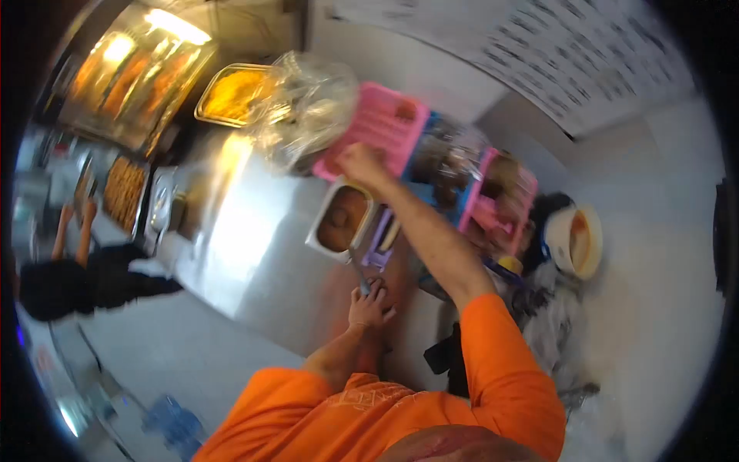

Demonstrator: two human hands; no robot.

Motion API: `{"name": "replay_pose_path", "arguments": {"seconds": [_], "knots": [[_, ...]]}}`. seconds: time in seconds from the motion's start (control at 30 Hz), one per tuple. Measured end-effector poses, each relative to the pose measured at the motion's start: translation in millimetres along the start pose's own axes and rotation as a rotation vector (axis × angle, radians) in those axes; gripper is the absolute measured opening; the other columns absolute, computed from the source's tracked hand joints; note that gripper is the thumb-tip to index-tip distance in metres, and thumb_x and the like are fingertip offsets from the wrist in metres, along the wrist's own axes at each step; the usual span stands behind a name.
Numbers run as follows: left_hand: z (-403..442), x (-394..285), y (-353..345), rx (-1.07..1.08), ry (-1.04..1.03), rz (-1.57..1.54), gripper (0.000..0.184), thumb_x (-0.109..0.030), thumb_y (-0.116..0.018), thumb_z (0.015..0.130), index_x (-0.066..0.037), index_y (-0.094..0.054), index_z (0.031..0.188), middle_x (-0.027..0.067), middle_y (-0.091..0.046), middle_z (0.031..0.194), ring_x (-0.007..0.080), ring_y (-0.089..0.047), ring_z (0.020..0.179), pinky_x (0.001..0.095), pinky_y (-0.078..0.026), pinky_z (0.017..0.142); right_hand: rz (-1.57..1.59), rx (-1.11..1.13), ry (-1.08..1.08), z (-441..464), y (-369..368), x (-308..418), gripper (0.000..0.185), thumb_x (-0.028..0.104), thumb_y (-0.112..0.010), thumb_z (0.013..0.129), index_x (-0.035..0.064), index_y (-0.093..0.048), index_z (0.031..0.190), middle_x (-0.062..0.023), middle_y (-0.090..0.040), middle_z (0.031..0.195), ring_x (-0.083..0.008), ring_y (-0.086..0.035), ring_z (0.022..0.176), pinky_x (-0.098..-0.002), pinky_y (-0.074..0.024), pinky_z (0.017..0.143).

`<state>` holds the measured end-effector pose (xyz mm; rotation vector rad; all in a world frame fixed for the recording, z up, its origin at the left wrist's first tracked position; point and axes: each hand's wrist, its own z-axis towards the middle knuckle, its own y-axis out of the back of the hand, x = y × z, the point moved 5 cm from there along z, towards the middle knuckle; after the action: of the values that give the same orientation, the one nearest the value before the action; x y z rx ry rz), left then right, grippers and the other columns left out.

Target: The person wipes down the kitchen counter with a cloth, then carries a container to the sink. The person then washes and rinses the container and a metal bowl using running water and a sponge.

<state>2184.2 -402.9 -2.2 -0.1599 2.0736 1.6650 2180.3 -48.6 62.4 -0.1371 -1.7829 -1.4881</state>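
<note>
Left hand (369,306): closed on the handle of a utensil (359,273); its far end reaches into the metal container. Containers, from left to right: metal tray (144,202), filled with small brown pieces; rectangular tray (219,120), filled with yellow food, a clear plastic bag (308,108) against its right side; metal container (317,231), on the steel counter (254,239), holding a brown substance. Right hand (360,163): fingers curled, positioned over the near part of a pink basket (381,127); blur prevents telling whether it grips anything. Adjacent right: blue basket (422,192), holding plastic-wrapped items; second pink basket (530,185), contents indistinct. Far right: white bucket (560,237), tilted in view, orange-red contents visible.
</note>
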Motion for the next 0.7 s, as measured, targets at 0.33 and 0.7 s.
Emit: {"name": "replay_pose_path", "arguments": {"seconds": [0.33, 0.7], "knots": [[5.9, -16.2, 4.5, -0.053, -0.017, 0.061, 0.058, -0.05, -0.061, 0.077, -0.007, -0.052, 0.113, 0.0132, -0.044, 0.133, 0.0338, -0.034, 0.129, 0.0517, -0.025, 0.103, 0.101, -0.178, 0.095, -190.1, 255.1, 48.4, 0.038, 0.034, -0.068, 0.082, 0.007, -0.066, 0.108, -0.0134, -0.066, 0.102, -0.0275, -0.061, 0.098, -0.0388, -0.0426, 0.089], [7.0, -35.2, 9.5, -0.164, -0.02, 0.093, 0.045, -0.045, -0.063, 0.075, -0.007, -0.057, 0.099, 0.0127, -0.048, 0.128, 0.0328, -0.038, 0.126, 0.0493, -0.025, 0.103, -0.528, -0.256, -0.931, -505.9, 432.6, -212.5, 0.022, 0.03, -0.073, 0.071, 0.022, -0.073, 0.093, -0.0024, -0.068, 0.098, -0.0246, -0.061, 0.1, -0.0494, -0.0313, 0.099]]}}
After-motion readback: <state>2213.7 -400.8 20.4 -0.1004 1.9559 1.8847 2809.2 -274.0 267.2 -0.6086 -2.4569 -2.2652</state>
